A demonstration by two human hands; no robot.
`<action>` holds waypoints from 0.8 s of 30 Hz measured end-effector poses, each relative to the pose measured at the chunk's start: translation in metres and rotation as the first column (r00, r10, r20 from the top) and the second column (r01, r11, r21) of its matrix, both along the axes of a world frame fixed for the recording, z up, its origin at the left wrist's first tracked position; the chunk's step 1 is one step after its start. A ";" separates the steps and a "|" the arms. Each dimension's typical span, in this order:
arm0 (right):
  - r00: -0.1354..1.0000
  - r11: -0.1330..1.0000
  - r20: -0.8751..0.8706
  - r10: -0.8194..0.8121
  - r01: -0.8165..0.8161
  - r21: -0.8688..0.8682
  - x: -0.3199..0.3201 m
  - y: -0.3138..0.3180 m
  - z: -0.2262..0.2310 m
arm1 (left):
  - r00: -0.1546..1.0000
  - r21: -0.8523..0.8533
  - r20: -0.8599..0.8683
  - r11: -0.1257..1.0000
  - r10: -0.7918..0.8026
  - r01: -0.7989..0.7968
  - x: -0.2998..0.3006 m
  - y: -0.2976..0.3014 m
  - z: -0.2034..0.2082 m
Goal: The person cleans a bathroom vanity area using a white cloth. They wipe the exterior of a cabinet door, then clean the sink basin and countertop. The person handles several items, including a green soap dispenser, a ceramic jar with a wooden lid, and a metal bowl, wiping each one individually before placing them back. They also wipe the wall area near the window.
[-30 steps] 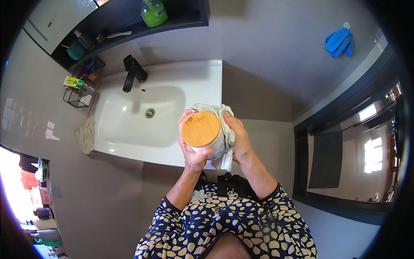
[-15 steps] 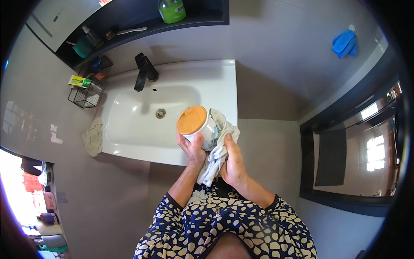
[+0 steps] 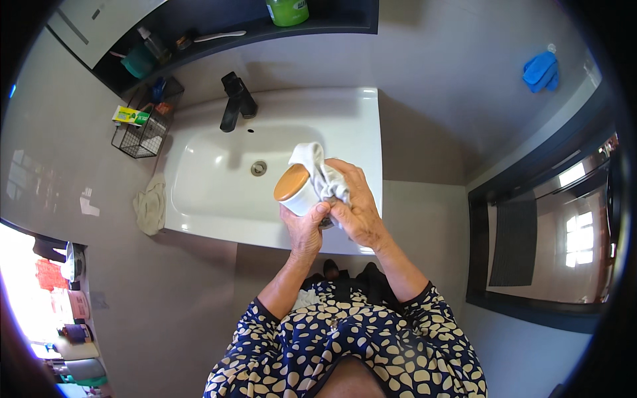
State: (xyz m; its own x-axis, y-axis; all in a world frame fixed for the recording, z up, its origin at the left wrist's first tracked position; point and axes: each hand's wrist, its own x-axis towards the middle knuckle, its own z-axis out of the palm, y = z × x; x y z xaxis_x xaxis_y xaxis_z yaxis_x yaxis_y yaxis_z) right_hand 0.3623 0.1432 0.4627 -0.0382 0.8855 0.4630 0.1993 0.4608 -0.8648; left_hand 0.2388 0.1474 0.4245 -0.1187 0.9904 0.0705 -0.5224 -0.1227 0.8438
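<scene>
A white canister [image 3: 302,200] with a round wooden lid [image 3: 292,182] is tilted to the left above the front of the white sink [image 3: 199,229]. My left hand [image 3: 304,229] is closed around its lower left side, thumb towards me. A pale cloth [image 3: 322,174] lies bunched against the canister's right side and flops up past the lid. My right hand [image 3: 358,205] grips this cloth and presses it to the canister, its fingers partly behind the fabric. The canister's base is mostly hidden by the hands and cloth.
A black faucet [image 3: 237,103] stands at the sink's back edge. Left of it are a wire basket [image 3: 138,140] with a small carton [image 3: 130,116] and a hanging beige cloth [image 3: 150,207]. A dark shelf [image 3: 338,21] holds a green bottle [image 3: 287,12]. A blue cloth [image 3: 541,71] hangs on the wall.
My right hand has moved up and round the canister's right side, carrying the cloth; its hanging end now flops upward beside the lid. The canister has tipped further left.
</scene>
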 end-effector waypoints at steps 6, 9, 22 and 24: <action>0.996 0.994 -0.059 -0.061 0.055 -0.090 -0.020 -0.022 -0.017 | 0.990 0.050 0.140 0.999 -0.026 0.019 -0.006 0.004 0.012; 0.876 0.926 -0.478 -0.061 -0.129 -0.355 -0.030 -0.032 -0.014 | 0.989 0.072 0.131 0.996 -0.063 0.054 -0.007 0.005 0.011; 0.172 0.768 -0.973 -0.152 -0.599 -0.225 -0.044 -0.024 -0.025 | 0.999 0.217 -0.044 0.976 0.028 -0.018 -0.007 0.014 -0.005; 0.187 0.778 -0.964 -0.189 -0.571 -0.263 -0.049 -0.025 -0.029 | 0.995 0.179 -0.083 0.983 0.052 -0.036 -0.011 0.015 -0.017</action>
